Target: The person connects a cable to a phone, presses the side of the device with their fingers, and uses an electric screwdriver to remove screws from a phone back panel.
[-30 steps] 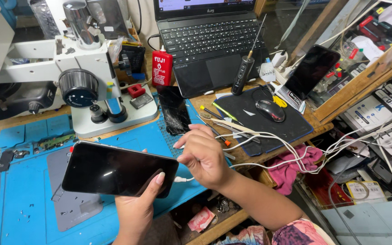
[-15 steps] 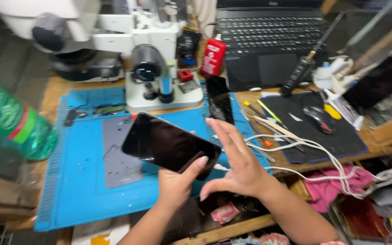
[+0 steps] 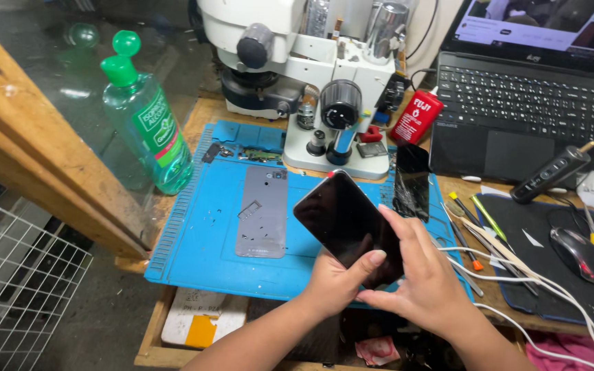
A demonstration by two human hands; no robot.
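Observation:
A black smartphone (image 3: 341,218) with a dark screen is held tilted above the blue work mat (image 3: 207,233). My left hand (image 3: 334,280) grips its lower end from below, thumb on the glass. My right hand (image 3: 426,275) closes around its right edge, fingers against the side of the phone. On the mat to the left lies a grey phone back panel (image 3: 262,211). Another dark phone (image 3: 412,180) lies flat just behind my right hand.
A white microscope (image 3: 310,69) stands at the back of the mat, a green-capped clear bottle (image 3: 147,124) to its left. A red bottle (image 3: 415,117), a laptop (image 3: 523,110), a black pad with a mouse (image 3: 575,253), hand tools and white cables (image 3: 517,275) fill the right side.
The view has swung left and closer. My right hand, open beside the phone before, now closes on its right edge. The phone has turned more upright in my left hand.

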